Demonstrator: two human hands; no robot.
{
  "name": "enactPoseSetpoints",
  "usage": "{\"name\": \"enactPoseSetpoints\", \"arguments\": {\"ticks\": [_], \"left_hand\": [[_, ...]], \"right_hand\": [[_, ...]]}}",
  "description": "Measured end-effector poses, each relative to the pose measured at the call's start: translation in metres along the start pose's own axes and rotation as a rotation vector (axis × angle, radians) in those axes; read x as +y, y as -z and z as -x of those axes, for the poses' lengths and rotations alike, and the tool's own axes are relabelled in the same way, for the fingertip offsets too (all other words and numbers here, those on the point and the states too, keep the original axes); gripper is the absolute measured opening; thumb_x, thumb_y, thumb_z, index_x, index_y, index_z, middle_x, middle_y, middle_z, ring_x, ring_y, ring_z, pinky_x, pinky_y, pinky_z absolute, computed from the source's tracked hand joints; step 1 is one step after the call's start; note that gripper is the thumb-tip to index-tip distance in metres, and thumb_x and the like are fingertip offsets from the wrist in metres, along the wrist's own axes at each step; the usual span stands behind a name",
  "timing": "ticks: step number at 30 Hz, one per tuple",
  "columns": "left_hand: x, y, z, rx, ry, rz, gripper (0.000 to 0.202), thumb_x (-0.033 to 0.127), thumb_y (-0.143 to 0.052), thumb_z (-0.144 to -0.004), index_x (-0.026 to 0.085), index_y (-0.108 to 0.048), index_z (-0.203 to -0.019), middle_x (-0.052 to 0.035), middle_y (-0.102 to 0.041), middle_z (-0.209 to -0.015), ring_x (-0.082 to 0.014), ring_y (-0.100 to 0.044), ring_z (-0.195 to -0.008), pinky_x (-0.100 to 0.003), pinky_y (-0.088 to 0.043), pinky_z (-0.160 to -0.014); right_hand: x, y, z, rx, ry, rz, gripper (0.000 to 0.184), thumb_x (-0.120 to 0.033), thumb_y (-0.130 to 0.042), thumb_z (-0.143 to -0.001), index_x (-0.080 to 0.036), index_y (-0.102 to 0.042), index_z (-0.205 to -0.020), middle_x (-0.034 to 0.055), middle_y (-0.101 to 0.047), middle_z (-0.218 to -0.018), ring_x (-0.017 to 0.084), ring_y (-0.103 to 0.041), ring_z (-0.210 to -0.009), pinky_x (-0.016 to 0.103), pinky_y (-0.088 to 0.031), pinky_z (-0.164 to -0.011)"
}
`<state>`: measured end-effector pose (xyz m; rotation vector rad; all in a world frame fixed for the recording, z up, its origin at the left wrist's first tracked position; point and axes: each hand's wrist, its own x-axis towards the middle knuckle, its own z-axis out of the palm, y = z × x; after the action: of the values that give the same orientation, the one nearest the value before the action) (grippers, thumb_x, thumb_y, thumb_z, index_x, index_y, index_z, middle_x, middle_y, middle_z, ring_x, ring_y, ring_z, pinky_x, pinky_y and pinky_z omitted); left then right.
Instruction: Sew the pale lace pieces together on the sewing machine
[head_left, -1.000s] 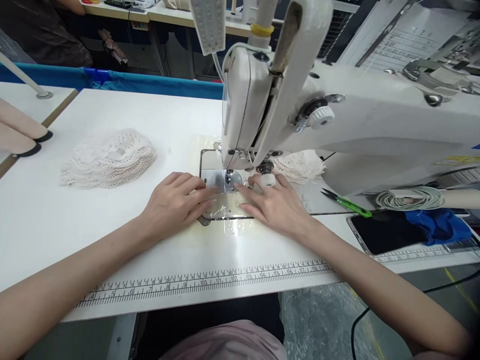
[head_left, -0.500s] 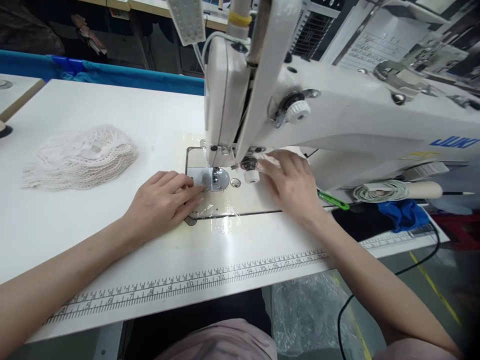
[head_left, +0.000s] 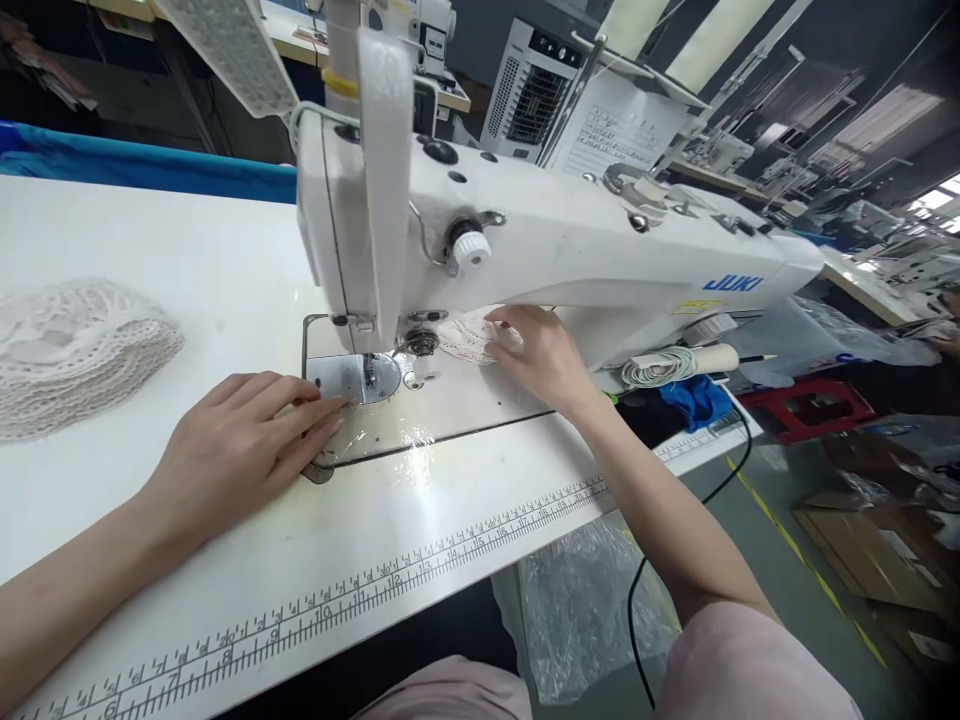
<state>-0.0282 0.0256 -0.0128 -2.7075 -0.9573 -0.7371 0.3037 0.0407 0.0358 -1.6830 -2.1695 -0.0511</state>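
My left hand (head_left: 244, 440) lies flat on the white table with its fingers stretched out, fingertips at the left end of the steel needle plate (head_left: 337, 378). Nothing shows in it. To the right of the needle, under the arm of the white sewing machine (head_left: 540, 240), my right hand (head_left: 544, 365) has its fingers closed on the edge of a pale lace piece (head_left: 465, 337). The fingertips are partly hidden by lace and hand. Beneath the machine head, the presser foot (head_left: 369, 370) has no fabric visible under it.
A pile of scalloped lace pieces (head_left: 82, 350) lies on the left of the table. A printed ruler (head_left: 390, 580) runs along the front edge. Right of the machine are a thread-wound roll (head_left: 667, 366), a blue cloth (head_left: 697, 402) and a black cable (head_left: 739, 460).
The view has swung to the right, so the machine and pile appear further left. My right hand has moved a little right from the needle area, and more of the lace shows. My left hand stays put.
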Motion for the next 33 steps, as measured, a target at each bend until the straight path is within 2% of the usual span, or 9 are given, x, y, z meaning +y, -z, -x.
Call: {"name": "enactPoseSetpoints", "arguments": {"ticks": [8, 13, 16, 20, 22, 27, 29, 31, 33], "left_hand": [[0.0, -0.003, 0.002, -0.003, 0.066, 0.082, 0.023, 0.031, -0.052, -0.093, 0.031, -0.071, -0.107, -0.0037, -0.069, -0.092, -0.0243, -0.065, -0.084, -0.042, -0.048, -0.075], [-0.001, -0.002, 0.001, -0.006, 0.056, 0.057, 0.023, 0.033, -0.05, -0.094, 0.031, -0.069, -0.107, -0.0036, -0.071, -0.093, -0.0241, -0.066, -0.085, -0.043, -0.05, -0.075], [0.004, 0.002, -0.001, 0.017, 0.038, 0.053, 0.025, 0.034, -0.053, -0.094, 0.032, -0.065, -0.116, -0.0039, -0.072, -0.099, -0.0254, -0.067, -0.089, -0.043, -0.051, -0.076], [0.018, 0.006, -0.003, -0.043, 0.073, 0.225, 0.056, 0.045, -0.058, -0.09, 0.027, -0.045, -0.142, -0.0096, -0.059, -0.137, -0.0305, -0.059, -0.119, -0.048, -0.052, -0.093], [0.021, 0.009, -0.003, -0.134, 0.131, 0.451, 0.053, 0.047, -0.059, -0.089, 0.027, -0.051, -0.137, -0.0093, -0.053, -0.143, -0.0294, -0.055, -0.126, -0.046, -0.052, -0.098], [0.014, 0.027, -0.006, -0.366, 0.477, 1.215, 0.023, 0.036, -0.053, -0.095, 0.026, -0.07, -0.106, -0.0052, -0.073, -0.107, -0.0181, -0.07, -0.091, -0.034, -0.06, -0.084], [0.013, 0.034, -0.009, -0.421, 0.617, 1.361, 0.023, 0.038, -0.054, -0.095, 0.022, -0.07, -0.099, -0.005, -0.073, -0.097, -0.0171, -0.07, -0.086, -0.032, -0.059, -0.081], [0.015, 0.037, -0.012, -0.453, 0.707, 1.347, 0.025, 0.041, -0.057, -0.092, 0.018, -0.066, -0.085, -0.0021, -0.068, -0.082, -0.0131, -0.065, -0.073, -0.025, -0.056, -0.066], [0.018, 0.038, -0.014, -0.474, 0.748, 1.224, 0.03, 0.043, -0.061, -0.09, 0.017, -0.058, -0.074, 0.0036, -0.054, -0.065, -0.0071, -0.051, -0.053, -0.018, -0.043, -0.047]], "right_hand": [[0.003, -0.004, 0.001, 0.025, 0.006, -0.141, 0.018, -0.018, -0.053, -0.086, -0.021, -0.069, -0.094, 0.0048, -0.068, -0.096, 0.017, -0.062, -0.077, 0.03, -0.047, -0.073], [0.004, 0.002, 0.003, 0.07, -0.01, -0.171, 0.019, -0.024, -0.052, -0.091, -0.023, -0.07, -0.086, 0.0035, -0.071, -0.092, 0.019, -0.065, -0.083, 0.031, -0.049, -0.074], [-0.015, 0.003, 0.011, 0.065, 0.024, -0.183, 0.021, -0.025, -0.05, -0.093, -0.022, -0.071, -0.09, 0.0049, -0.073, -0.097, 0.021, -0.067, -0.09, 0.034, -0.051, -0.076], [-0.063, -0.003, 0.03, -0.292, 0.051, -0.613, 0.021, -0.03, -0.048, -0.097, -0.022, -0.068, -0.095, 0.0014, -0.072, -0.088, 0.013, -0.063, -0.068, 0.028, -0.051, -0.061], [-0.085, -0.006, 0.041, -0.404, -0.048, -0.945, 0.014, -0.034, -0.056, -0.094, -0.023, -0.065, -0.092, -0.0009, -0.067, -0.081, 0.012, -0.061, -0.069, 0.026, -0.051, -0.062], [-0.103, -0.001, 0.062, -0.564, -0.505, -1.57, 0.018, -0.039, -0.063, -0.09, -0.022, -0.057, -0.093, -0.0052, -0.061, -0.072, 0.007, -0.06, -0.063, 0.021, -0.053, -0.062], [-0.098, 0.004, 0.068, -0.763, -0.592, -1.584, 0.023, -0.042, -0.064, -0.09, -0.021, -0.055, -0.091, -0.0047, -0.063, -0.071, 0.01, -0.066, -0.067, 0.026, -0.057, -0.07], [-0.092, 0.008, 0.07, -1.021, -0.543, -1.47, 0.027, -0.045, -0.061, -0.091, -0.018, -0.056, -0.088, 0.0002, -0.068, -0.076, 0.014, -0.07, -0.071, 0.03, -0.059, -0.07], [-0.086, 0.011, 0.067, -1.06, -0.424, -1.27, 0.029, -0.045, -0.06, -0.091, -0.016, -0.06, -0.086, 0.0041, -0.071, -0.084, 0.014, -0.07, -0.069, 0.026, -0.058, -0.064]]}}
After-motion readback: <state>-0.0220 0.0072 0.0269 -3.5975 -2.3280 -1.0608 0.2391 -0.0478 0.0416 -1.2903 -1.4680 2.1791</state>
